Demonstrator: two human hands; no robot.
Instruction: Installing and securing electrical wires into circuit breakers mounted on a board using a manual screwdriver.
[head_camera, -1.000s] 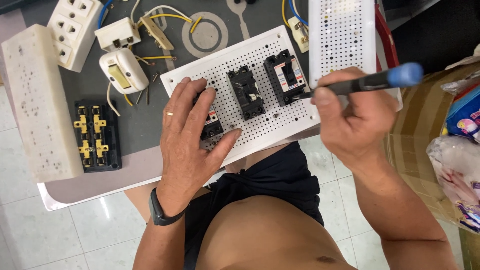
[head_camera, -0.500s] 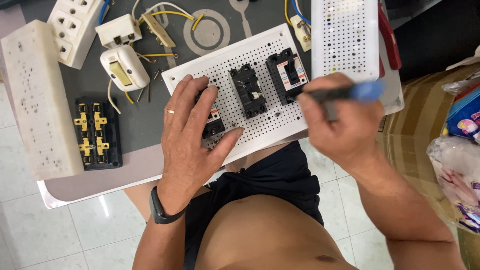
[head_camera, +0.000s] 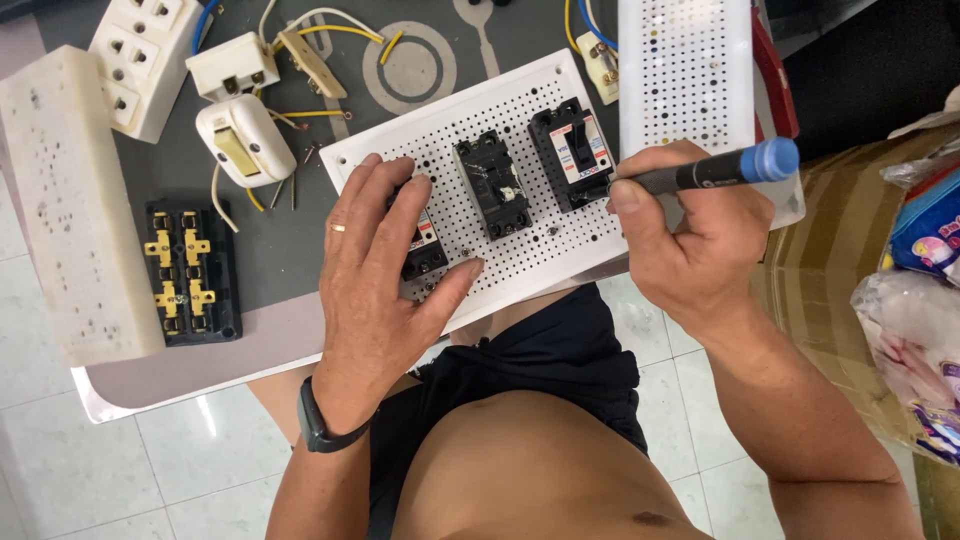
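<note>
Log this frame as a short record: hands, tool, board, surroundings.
left hand: flat on the perforated board, covering the left breaker
right hand: grips a screwdriver, tip at the right breaker
middle breaker: on the board, untouched
board: white, tilted, on a grey table
second board: white, perforated, behind the right hand
left of board: white switch, black terminal block, long white socket strip
right edge: cardboard box, plastic bags

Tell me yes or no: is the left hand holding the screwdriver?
No. The left hand lies flat on the perforated board; the right hand holds the screwdriver.
</note>
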